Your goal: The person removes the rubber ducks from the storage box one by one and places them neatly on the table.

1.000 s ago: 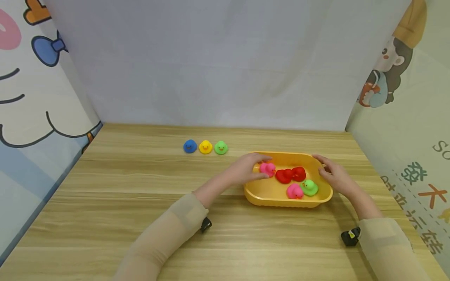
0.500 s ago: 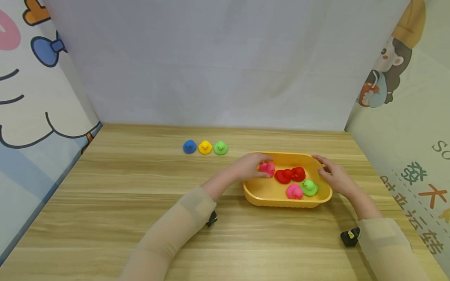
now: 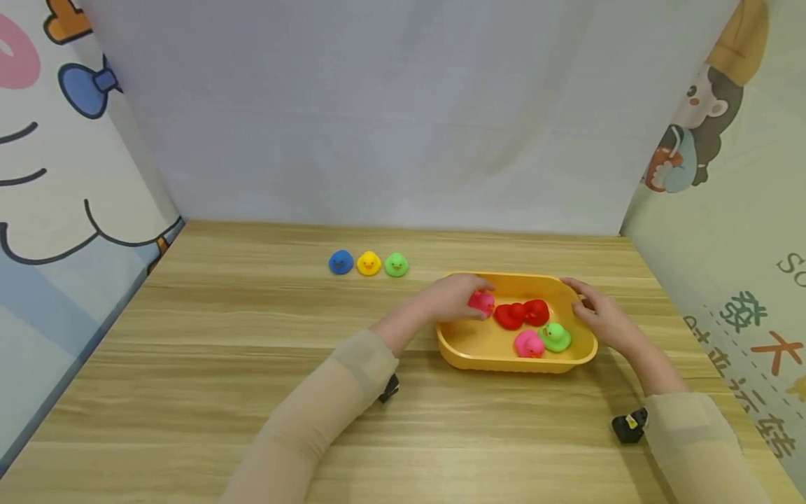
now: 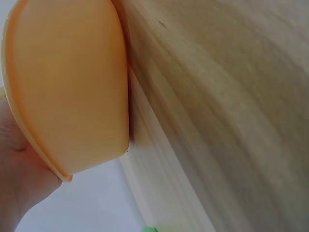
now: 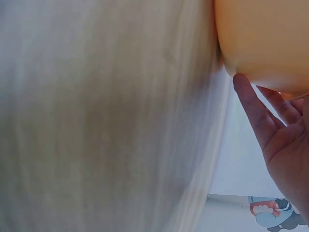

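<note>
In the head view a yellow-orange plastic basin (image 3: 466,362) holds several rubber ducks. My left hand (image 3: 450,297) reaches over its left rim, thumb and fingers around a pink rubber duck (image 3: 483,303), which they partly cover. At the basin's right end, my right hand (image 3: 603,318) grips the rim; in the right wrist view its fingers (image 5: 253,106) lie against the outer wall. Two red ducks (image 3: 510,316) sit mid-basin. Nearer the front are another pink duck (image 3: 529,344) and a green duck (image 3: 556,337). The left wrist view shows the basin's outside, hiding the duck.
Behind and left of the basin, a blue duck (image 3: 341,262), a yellow duck (image 3: 369,264) and a light green duck (image 3: 397,264) stand in a row on the wooden table (image 3: 220,336). A pale cloth (image 3: 390,126) hangs along the table's back edge.
My left hand has moved slightly right and its fingers have closed in around the pink duck, covering more of it. My right hand stays at the basin's right end.
</note>
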{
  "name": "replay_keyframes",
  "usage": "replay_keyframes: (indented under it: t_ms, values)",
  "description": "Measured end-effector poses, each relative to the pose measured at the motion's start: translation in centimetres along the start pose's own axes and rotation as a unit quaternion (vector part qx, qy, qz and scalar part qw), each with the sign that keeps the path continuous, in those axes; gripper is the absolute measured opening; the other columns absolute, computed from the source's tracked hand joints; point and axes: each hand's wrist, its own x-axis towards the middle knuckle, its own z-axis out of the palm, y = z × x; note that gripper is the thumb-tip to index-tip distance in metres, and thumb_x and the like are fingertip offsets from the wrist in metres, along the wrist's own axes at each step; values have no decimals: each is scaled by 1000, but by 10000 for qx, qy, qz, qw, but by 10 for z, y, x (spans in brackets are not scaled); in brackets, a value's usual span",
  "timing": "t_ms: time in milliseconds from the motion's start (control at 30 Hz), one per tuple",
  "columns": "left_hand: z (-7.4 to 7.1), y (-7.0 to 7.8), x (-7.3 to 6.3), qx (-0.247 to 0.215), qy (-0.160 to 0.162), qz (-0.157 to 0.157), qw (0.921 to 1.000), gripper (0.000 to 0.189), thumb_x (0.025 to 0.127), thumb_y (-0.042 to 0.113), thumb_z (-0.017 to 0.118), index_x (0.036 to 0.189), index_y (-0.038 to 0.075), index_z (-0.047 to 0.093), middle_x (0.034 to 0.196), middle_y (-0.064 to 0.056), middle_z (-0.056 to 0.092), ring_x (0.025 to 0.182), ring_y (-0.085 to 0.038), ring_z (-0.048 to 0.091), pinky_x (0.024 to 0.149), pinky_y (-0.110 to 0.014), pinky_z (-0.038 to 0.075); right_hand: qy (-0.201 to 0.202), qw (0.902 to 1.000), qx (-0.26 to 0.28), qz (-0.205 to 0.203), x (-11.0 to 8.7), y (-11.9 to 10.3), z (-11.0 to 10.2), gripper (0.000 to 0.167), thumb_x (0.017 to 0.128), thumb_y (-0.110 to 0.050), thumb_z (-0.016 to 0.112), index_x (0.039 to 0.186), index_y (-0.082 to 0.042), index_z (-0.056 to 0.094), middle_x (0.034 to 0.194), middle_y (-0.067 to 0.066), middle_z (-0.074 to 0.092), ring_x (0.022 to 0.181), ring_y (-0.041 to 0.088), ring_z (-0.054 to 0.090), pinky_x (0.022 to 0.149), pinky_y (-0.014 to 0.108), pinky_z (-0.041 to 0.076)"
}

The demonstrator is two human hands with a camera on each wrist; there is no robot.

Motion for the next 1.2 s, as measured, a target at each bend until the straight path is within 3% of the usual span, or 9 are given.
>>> replay_keyframes:
  t_ms: [200, 400, 1200]
  values:
    - [4, 1, 2, 330, 52, -69, 9994, 51, 87, 32, 67, 133, 15, 54, 132, 0, 56, 118, -15, 52, 101, -27, 41, 12, 10000, -97, -21, 0, 0, -1, 45, 100, -13, 42, 143, -1, 35, 132, 31, 47, 97, 37, 58, 79, 43, 50]
    - [5, 3, 2, 508, 113, -26, 9986, 48, 87, 31, 68, 131, 17, 57, 129, 0, 57, 115, -15, 53, 97, -27, 44, -8, 10000, -53, 0, 0, -1, -1, 45, 100, -13, 42, 143, -1, 35, 133, 31, 46, 99, 39, 58, 83, 49, 49]
    - [5, 6, -5, 505, 70, -5, 9987, 30, 84, 29, 72, 113, 26, 67, 118, 6, 60, 105, -9, 54, 87, -25, 45, -1, 10000, 2, -21, -2, -2, -1, 46, 100, -13, 41, 143, 1, 34, 136, 32, 42, 105, 44, 56, 89, 57, 46]
